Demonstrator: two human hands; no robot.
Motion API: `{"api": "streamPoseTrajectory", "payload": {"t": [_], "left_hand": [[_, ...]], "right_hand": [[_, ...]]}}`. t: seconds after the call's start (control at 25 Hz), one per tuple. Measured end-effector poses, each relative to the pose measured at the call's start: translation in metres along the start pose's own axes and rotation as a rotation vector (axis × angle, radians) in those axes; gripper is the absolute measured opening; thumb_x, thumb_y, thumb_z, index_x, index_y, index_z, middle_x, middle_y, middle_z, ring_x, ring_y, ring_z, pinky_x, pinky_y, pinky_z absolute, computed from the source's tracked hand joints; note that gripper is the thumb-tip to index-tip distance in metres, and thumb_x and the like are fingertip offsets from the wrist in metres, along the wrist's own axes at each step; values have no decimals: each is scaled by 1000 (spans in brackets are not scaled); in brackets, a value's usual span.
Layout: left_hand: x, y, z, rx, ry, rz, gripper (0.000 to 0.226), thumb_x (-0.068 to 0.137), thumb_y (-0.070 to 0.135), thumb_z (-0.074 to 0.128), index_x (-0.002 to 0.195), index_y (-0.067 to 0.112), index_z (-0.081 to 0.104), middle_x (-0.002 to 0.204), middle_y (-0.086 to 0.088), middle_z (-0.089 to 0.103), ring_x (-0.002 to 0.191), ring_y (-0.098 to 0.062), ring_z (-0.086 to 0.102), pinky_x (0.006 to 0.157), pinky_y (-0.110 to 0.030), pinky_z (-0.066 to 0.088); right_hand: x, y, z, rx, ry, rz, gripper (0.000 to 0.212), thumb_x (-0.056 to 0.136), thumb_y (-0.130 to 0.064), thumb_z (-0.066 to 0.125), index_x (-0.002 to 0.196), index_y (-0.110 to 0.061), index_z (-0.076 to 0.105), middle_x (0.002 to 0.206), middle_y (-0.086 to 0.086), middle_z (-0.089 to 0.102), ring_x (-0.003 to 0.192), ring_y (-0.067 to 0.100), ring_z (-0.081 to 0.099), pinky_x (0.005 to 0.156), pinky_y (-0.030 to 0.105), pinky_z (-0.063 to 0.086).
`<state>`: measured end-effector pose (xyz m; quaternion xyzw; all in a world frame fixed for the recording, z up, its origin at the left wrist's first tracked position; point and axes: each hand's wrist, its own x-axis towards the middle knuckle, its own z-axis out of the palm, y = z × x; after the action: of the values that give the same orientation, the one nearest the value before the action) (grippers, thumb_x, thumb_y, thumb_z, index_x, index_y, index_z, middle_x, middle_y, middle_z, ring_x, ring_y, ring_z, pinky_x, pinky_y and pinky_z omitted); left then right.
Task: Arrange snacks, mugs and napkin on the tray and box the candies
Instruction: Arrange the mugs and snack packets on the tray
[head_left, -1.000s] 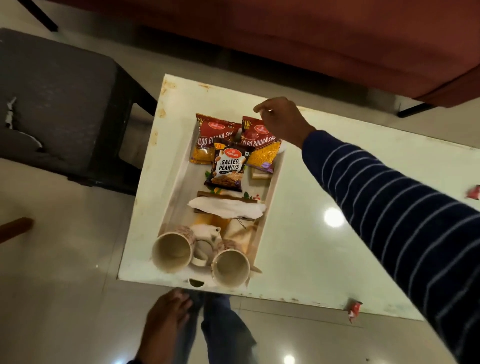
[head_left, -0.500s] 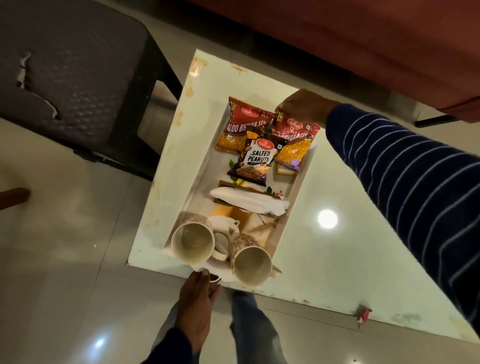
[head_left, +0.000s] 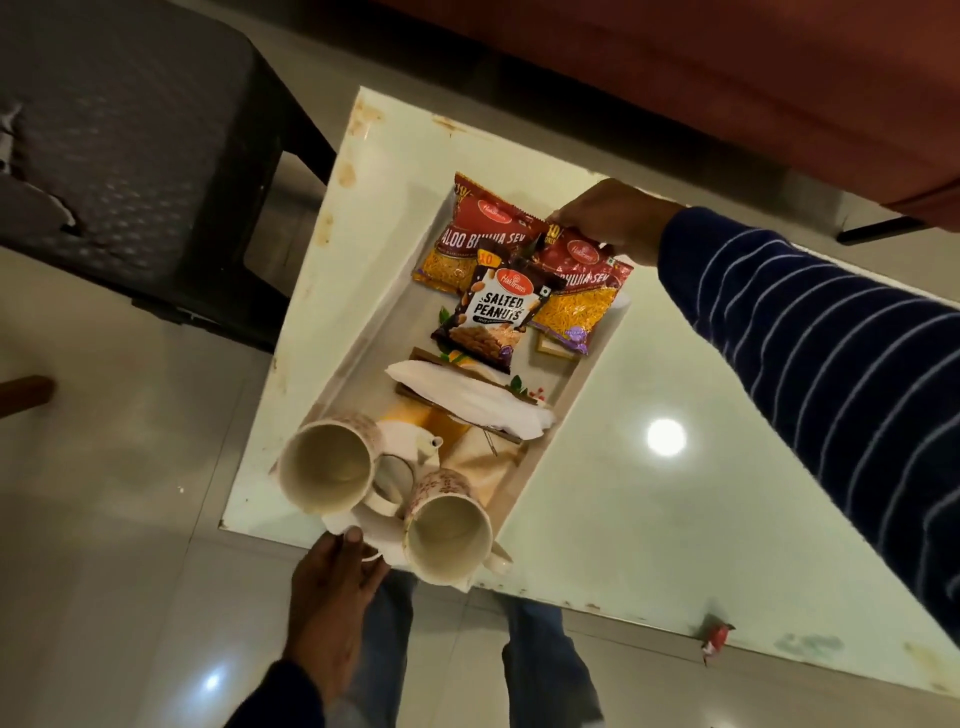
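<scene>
A white tray (head_left: 363, 343) lies on the glass table. It carries two red Aloo Bhujia Sev packets (head_left: 478, 234) (head_left: 582, 291), a dark Salted Peanuts packet (head_left: 493, 317), a white napkin (head_left: 467, 400) and two floral mugs (head_left: 327, 467) (head_left: 447, 525). My right hand (head_left: 613, 218) grips the tray's far end behind the right sev packet. My left hand (head_left: 332, 582) grips the tray's near handle, thumb on top. One red-wrapped candy (head_left: 714, 636) sits at the table's near edge.
The glass table (head_left: 675, 519) is pale with worn edges. A dark chair (head_left: 130, 156) stands at the left and a red-brown sofa (head_left: 675, 78) runs along the far side. My legs in jeans (head_left: 540, 670) stand by the table's near edge.
My left hand rose from beside my leg and took hold of the tray's near handle. My right hand settled onto the tray's far end. The camera shifted, too.
</scene>
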<state>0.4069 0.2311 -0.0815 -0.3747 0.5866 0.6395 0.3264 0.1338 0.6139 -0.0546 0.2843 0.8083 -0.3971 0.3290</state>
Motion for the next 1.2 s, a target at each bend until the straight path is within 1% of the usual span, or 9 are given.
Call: {"api": "streamPoseTrajectory", "payload": {"t": [0.08,0.16,0.32,0.56,0.68,0.76,0.88,1.08,1.2], "left_hand": [[0,21,-8,58,-13,76,35,87,41,62,114,20,70,112,-11,73,106,-24,70,78,-29,59],[1,46,-15,162,-59,142,38,85,44,64,112,19,70,112,-11,73,104,-23,70,78,-27,58],[4,100,-2,263,-145,245,26,92,31,57,100,11,72,103,-17,73,94,-23,72,80,-31,60],[7,149,71,485,-245,301,26,102,19,49,89,4,66,82,-5,71,77,-13,68,68,-22,58],[12,151,121,558,-308,299,26,103,17,49,92,-2,62,80,-5,68,73,-13,65,66,-25,56],[14,146,151,593,-341,288,26,103,16,49,91,-2,63,82,-9,67,73,-16,65,72,-31,55],[16,137,189,646,-364,280,27,103,14,48,84,7,65,77,-4,67,72,-17,63,75,-32,53],[26,117,238,742,-366,296,27,103,13,50,96,-12,59,79,-12,57,75,-22,55,77,-35,53],[29,109,258,774,-357,293,27,102,12,51,90,-11,58,71,-6,50,73,-22,49,75,-35,51]], "right_hand": [[-18,15,-15,122,-8,34,38,97,-32,61,120,-3,66,114,15,72,105,30,69,98,50,53],[-36,32,-32,234,-10,69,37,97,-30,61,121,-1,64,117,17,70,106,31,68,96,52,53],[-79,82,-68,401,38,113,32,97,-29,61,114,-3,66,111,15,71,94,26,67,83,44,57],[-154,188,-94,610,198,191,28,97,-32,59,99,-8,74,98,11,75,86,25,71,72,40,59],[-188,243,-99,718,239,239,28,96,-30,60,84,-15,80,88,7,77,72,19,74,60,35,60],[-202,276,-100,770,267,272,28,95,-29,61,77,-21,81,83,4,78,67,16,74,62,36,60],[-216,320,-100,854,315,327,25,93,-27,63,79,-18,80,83,6,77,67,18,73,62,37,60],[-232,378,-92,963,359,395,23,93,-27,64,81,-17,80,82,6,77,69,20,72,61,37,60],[-234,399,-87,1012,376,417,22,93,-26,64,80,-16,79,80,6,76,69,21,71,63,38,59]]}}
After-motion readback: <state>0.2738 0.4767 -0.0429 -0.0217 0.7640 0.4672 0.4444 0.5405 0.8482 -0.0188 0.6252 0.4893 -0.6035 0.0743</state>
